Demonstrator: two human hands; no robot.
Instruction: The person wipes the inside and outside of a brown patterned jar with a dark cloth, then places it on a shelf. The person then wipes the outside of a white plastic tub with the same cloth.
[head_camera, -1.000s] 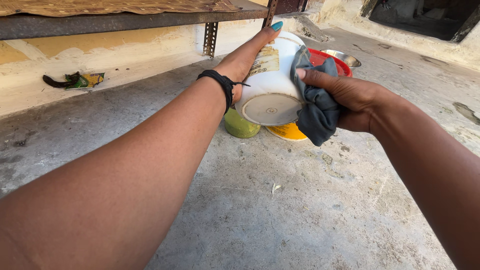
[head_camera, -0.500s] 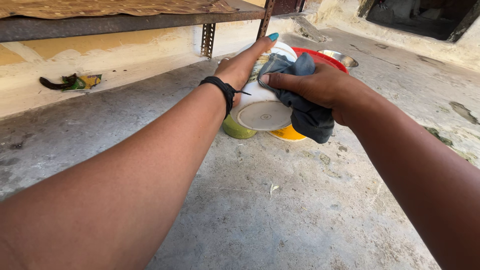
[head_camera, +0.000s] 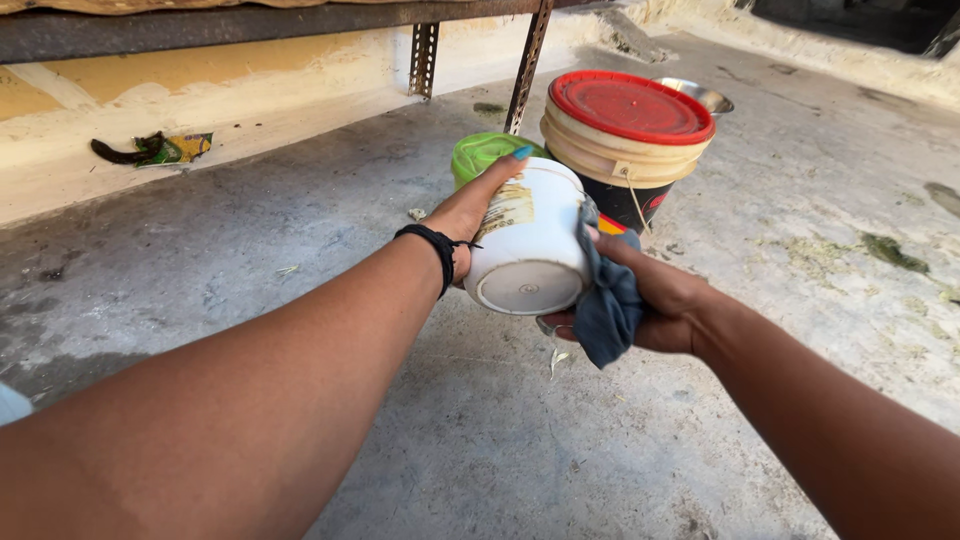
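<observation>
While it lies tipped on its side in mid-frame, base turned toward the camera, the one white tub (head_camera: 527, 245) is held up off the floor between both hands. The left hand (head_camera: 470, 212) cups its far-left side, fingers wrapped round the wall, a black band (head_camera: 437, 250) on the wrist. The right hand (head_camera: 650, 300) presses one dark grey cloth (head_camera: 605, 300) against the tub's right side, fingers closed on the cloth; its fingertips are mostly buried in the folds. The tub's mouth faces away, so what is inside cannot be seen.

Behind it, count two more containers: a green-lidded one (head_camera: 483, 152), largely hidden by the tub, and a bigger bucket with a red lid (head_camera: 630, 106) at upper centre right. One steel bowl (head_camera: 700, 96) peeks out behind that bucket, mostly covered. Two metal rack legs (head_camera: 527, 62) stand at the top. In the upper left, some litter (head_camera: 160, 149) lies against the wall, too small to make out. All on a concrete floor (head_camera: 500, 430).
</observation>
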